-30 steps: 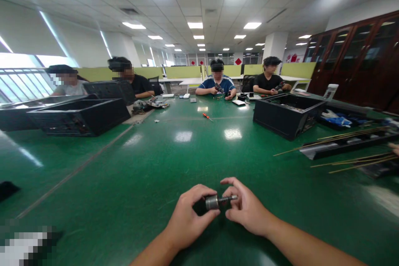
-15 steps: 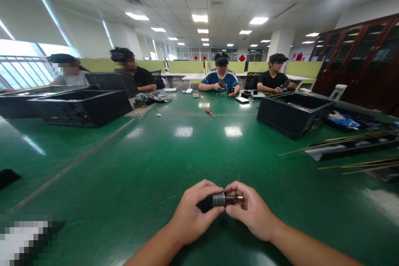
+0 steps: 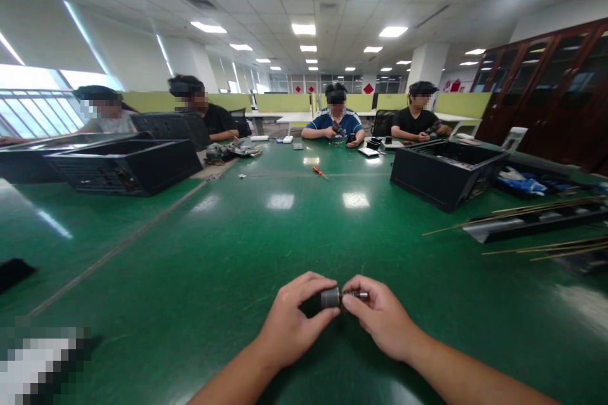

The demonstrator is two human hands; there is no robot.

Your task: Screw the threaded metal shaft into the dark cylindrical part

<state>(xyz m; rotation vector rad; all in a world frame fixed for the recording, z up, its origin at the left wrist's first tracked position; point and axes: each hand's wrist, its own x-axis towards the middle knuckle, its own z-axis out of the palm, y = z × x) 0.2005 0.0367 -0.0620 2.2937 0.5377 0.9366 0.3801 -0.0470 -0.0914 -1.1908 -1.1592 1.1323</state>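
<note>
Low in the middle of the head view, my left hand (image 3: 291, 321) is closed, thumb and fingers gripping a dark grey cylindrical part with a metal shaft (image 3: 330, 297). The cylinder end sits in this hand, lying sideways above the table. My right hand (image 3: 386, 321) pinches the thin shaft between thumb and fingers. The shaft's bright tip points right, past the thumb. Fingers hide most of the coil around the shaft, and the cylinder's left end is in shadow.
Ahead on the green table (image 3: 266, 234) lies an orange-handled screwdriver (image 3: 319, 171). Black computer cases stand at left (image 3: 128, 168) and right (image 3: 441, 177). Thin brass-coloured rods (image 3: 475, 223) stick out at right. Several people sit across, one handling a tool (image 3: 338, 130).
My right thumb has moved up onto the shaft and now covers much of the coil that showed before. My left hand keeps its grip on the cylinder, almost unmoved.
</note>
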